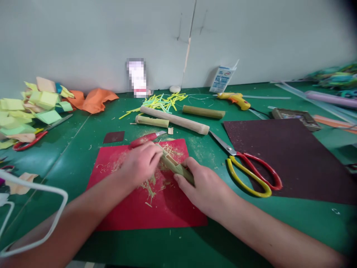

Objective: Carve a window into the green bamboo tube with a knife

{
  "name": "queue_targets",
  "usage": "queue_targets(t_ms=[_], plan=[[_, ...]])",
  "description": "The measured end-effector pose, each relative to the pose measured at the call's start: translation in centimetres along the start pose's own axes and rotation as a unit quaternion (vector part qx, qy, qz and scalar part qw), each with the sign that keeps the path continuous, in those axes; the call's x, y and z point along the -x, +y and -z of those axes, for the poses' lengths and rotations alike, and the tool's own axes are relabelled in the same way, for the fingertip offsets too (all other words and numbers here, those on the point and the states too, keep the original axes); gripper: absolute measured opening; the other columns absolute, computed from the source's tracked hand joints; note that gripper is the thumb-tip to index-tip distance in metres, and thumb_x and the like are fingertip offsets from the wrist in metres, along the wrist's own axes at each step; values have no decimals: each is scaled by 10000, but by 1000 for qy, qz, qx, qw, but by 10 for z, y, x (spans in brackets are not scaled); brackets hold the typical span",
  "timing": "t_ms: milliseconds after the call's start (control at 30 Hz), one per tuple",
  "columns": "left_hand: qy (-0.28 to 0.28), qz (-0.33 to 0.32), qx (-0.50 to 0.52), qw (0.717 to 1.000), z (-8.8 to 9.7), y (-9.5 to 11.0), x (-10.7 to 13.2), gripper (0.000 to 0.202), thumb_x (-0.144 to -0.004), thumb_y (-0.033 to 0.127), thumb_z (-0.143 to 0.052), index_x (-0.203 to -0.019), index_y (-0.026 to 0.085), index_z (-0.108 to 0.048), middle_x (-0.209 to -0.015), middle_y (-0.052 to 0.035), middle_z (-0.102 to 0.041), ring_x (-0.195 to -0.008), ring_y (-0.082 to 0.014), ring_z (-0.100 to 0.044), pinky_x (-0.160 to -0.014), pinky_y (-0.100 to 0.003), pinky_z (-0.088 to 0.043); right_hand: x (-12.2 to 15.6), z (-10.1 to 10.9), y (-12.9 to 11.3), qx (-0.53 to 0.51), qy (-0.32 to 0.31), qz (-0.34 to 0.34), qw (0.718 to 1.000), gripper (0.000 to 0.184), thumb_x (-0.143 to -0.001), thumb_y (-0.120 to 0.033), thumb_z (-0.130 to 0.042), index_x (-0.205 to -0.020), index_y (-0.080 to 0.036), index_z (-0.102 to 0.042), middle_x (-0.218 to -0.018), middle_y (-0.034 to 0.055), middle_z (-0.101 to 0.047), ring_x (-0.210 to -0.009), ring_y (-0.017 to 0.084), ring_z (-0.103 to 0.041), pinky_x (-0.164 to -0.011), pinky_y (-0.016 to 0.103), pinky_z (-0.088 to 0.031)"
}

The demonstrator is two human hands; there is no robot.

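Observation:
A short greenish bamboo tube (180, 170) with a slot cut in its side slants above the red sheet (117, 208). My right hand (202, 180) grips its near end between thumb and fingers. Curled fingers of my left hand (143, 162) close on the far end; whether they hold anything else is hidden. Pale shavings (150, 188) lie scattered on the sheet beneath. Just beyond my left hand rests a red-handled knife (145, 139), its blade pointing right.
Large red-and-yellow scissors (251, 167) lie right, partly over a dark brown sheet (290, 160). Behind are bamboo pieces (203, 111), a pale stick (175, 120) and a yellow glue gun (234, 100). Paper scraps (41, 100), red scissors (33, 141) and a white wire frame (63, 201) stand left.

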State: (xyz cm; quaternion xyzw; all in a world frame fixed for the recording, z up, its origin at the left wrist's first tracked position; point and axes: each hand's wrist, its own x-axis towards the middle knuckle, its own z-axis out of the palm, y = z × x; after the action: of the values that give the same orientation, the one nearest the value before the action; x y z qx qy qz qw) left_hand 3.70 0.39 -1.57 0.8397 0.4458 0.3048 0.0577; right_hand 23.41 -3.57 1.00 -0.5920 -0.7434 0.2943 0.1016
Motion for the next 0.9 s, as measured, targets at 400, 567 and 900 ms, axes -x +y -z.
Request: queue_targets(t_ms=[400,567,900], plan=[[-12,0,3,1000,-1,0,2,125,-877,170,-464,-824,152,-576,-800,-38,-595,-764,-140,-562,-688,-264,-458,-1,0,-1,-5,-6,2,1000,132,-837,-322,-451,-875,-196,-460,-715,28,-605,-587,144,-525,-504,246,-309],[10,15,-16,1000,0,0,1,122,-871,174,-473,-808,153,-575,-791,-36,-595,-741,-137,-563,-677,-266,-458,-1,0,-1,-3,-7,-4,1000,135,-840,-329,-451,-872,-198,-458,-717,32,-608,-591,147,-529,-503,247,-310],[-5,6,-6,1000,1,-2,-1,110,-868,156,-478,-815,153,-575,-797,-33,-600,-759,-132,-565,-696,-261,-456,-1,0,-1,-10,-16,-5,1000,126,-834,-326,-456,-866,-204,-450,-724,27,-611,-594,148,-533,-508,250,-321]])
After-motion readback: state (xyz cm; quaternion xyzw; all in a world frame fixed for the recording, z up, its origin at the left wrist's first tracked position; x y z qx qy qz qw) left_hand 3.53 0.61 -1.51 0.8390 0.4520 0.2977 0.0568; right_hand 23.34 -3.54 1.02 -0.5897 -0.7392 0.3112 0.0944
